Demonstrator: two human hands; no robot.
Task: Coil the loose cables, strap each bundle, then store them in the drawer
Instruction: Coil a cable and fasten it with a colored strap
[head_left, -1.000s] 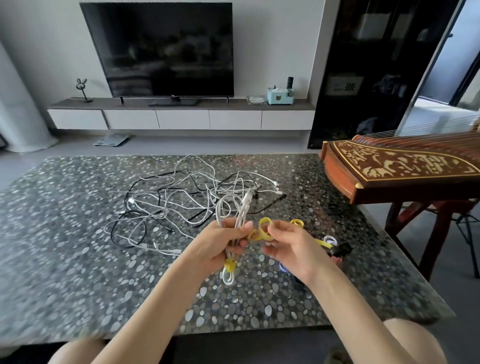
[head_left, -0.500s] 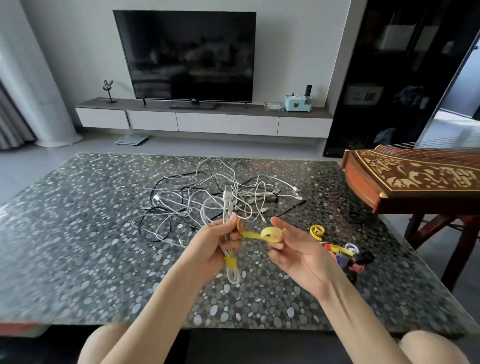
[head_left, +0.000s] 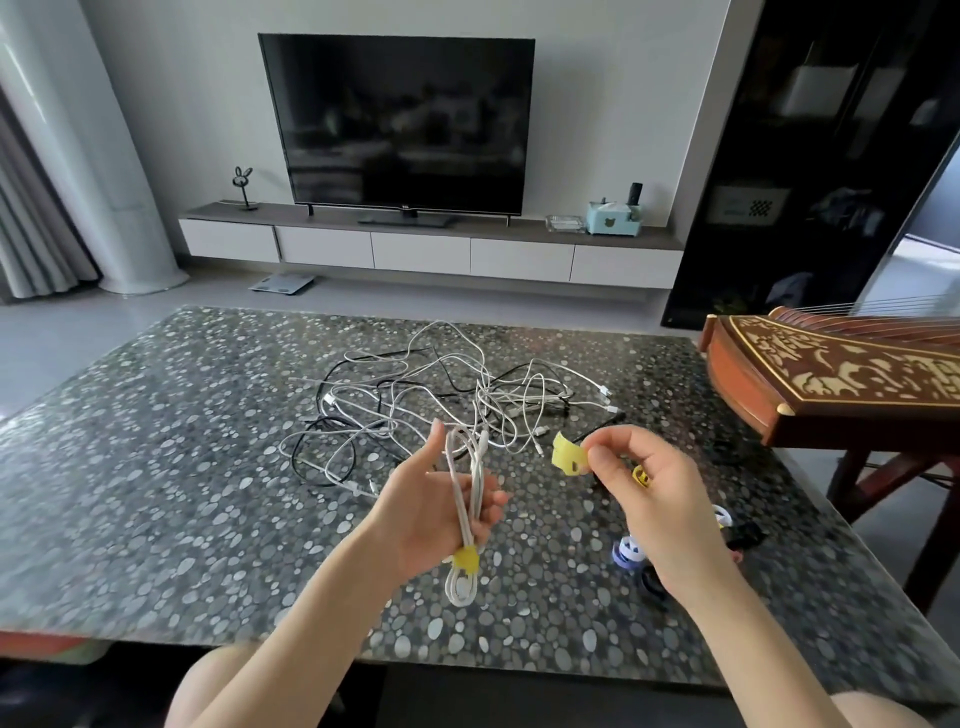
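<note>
A coiled white cable bundle (head_left: 467, 499) lies across my upturned left hand (head_left: 431, 519), whose fingers curl loosely around it. One yellow strap (head_left: 466, 560) binds the bundle near its lower loop, which hangs below the palm. My right hand (head_left: 649, 488) pinches a second, partly unrolled yellow strap (head_left: 568, 457) between thumb and fingertips, to the right of the bundle and apart from it. Behind both hands a tangle of loose white and black cables (head_left: 441, 395) spreads over the pebble-patterned table (head_left: 156, 467).
Spare straps lie under and right of my right hand: a yellow one (head_left: 642, 476), a white one (head_left: 723, 517), a purple one (head_left: 627, 554), a black one (head_left: 748, 535). A wooden zither (head_left: 831, 374) overhangs the table's right side. A TV console with drawers (head_left: 421, 254) lines the far wall.
My left hand turned palm up and loosened around the bundle. My right hand pulled the second yellow strap away from the bundle to the right. The camera shifted.
</note>
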